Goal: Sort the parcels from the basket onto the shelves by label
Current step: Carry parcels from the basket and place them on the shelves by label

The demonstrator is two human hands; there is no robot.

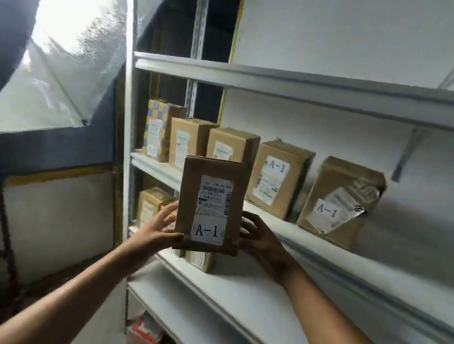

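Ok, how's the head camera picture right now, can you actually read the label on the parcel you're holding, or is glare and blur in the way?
Head view: the held parcel is sharp enough that its "A-1" reads clearly, its small print not; the bright reflector at upper left blows out; the shelf edges bow from wide-angle distortion; the left-end parcels are soft, labels unreadable.

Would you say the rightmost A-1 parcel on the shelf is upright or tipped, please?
Tipped: the rightmost A-1 parcel leans with its label askew, unlike its upright neighbour.
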